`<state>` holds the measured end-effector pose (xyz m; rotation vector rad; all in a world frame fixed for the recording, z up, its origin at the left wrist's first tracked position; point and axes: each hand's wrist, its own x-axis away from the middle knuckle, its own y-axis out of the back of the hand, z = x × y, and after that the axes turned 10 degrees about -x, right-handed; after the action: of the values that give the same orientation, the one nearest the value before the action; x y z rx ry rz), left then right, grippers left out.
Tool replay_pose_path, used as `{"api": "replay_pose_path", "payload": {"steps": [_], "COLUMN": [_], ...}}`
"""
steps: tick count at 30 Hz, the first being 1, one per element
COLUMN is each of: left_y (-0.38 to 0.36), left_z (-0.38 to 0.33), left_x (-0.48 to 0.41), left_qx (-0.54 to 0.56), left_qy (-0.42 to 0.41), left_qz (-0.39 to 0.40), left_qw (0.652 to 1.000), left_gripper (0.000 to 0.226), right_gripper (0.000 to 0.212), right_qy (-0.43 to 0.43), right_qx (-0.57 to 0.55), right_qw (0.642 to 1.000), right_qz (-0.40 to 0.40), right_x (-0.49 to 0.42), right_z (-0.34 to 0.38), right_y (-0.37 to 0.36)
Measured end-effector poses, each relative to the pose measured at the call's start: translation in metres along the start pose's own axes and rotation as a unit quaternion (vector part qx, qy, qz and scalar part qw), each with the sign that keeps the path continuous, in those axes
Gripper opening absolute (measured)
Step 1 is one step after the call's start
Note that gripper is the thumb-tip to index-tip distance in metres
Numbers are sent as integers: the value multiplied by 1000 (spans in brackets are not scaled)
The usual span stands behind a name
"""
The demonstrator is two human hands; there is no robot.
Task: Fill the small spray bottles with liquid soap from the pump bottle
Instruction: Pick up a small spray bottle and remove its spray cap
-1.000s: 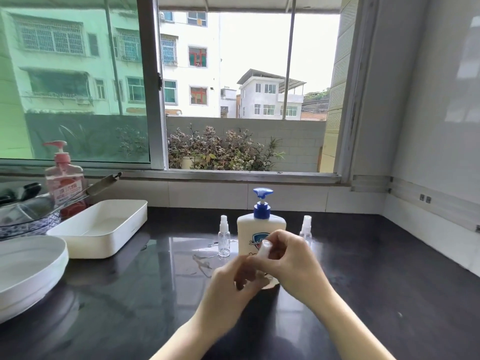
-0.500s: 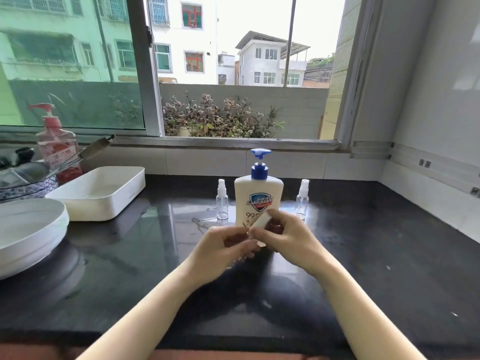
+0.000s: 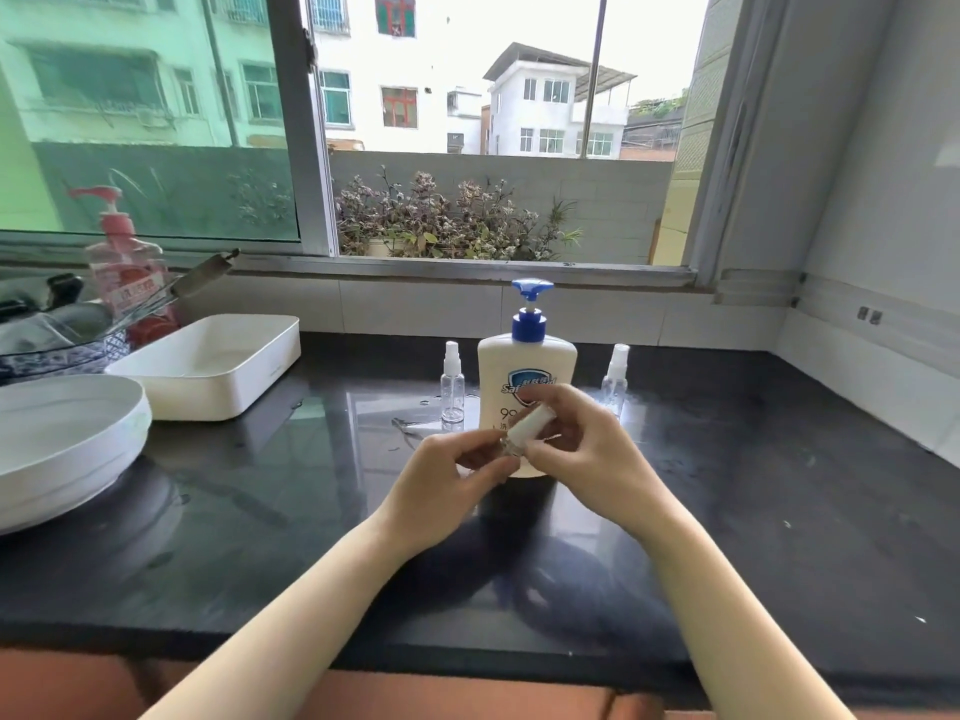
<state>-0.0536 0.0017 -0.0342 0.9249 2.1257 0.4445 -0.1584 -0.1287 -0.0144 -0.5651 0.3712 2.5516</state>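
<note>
A white pump bottle [image 3: 525, 361] with a blue pump head stands on the black counter [image 3: 727, 485]. In front of it I hold a small clear spray bottle [image 3: 524, 431] tilted to the upper right. My left hand [image 3: 447, 491] grips its clear body, mostly hidden by the fingers. My right hand [image 3: 582, 449] pinches its white cap. Two more small spray bottles stand upright: one [image 3: 452, 387] just left of the pump bottle, one [image 3: 615, 379] just right of it, partly behind my right hand.
A white rectangular tray [image 3: 218, 363] sits at the left, with a pink pump bottle [image 3: 127, 267] and a dish rack behind it. A stack of white plates [image 3: 62, 444] lies at the far left. Window and tiled ledge run along the back; a wall closes the right side.
The camera has tilted down and drawn back, so the counter's front edge shows. Both hands stay on the small spray bottle in front of the pump bottle, its cap now pointing up and right.
</note>
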Motion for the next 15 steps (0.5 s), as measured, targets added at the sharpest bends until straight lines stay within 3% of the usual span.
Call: {"api": "replay_pose_path", "payload": {"steps": [11,15], "left_y": [-3,-4], "left_z": [4,5], "left_x": [0,0], "left_qx": [-3,-9], "left_qy": [-9,-6], "left_qz": [4,13], "left_qw": [1000,1000], "left_gripper": [31,26], "right_gripper": [30,37], "right_qy": [-6,-10], "right_qx": [10,-5], "right_qw": [1000,1000], "right_qz": [-24,11], "right_x": [0,-1], "right_z": [2,9], "right_y": [0,6]}}
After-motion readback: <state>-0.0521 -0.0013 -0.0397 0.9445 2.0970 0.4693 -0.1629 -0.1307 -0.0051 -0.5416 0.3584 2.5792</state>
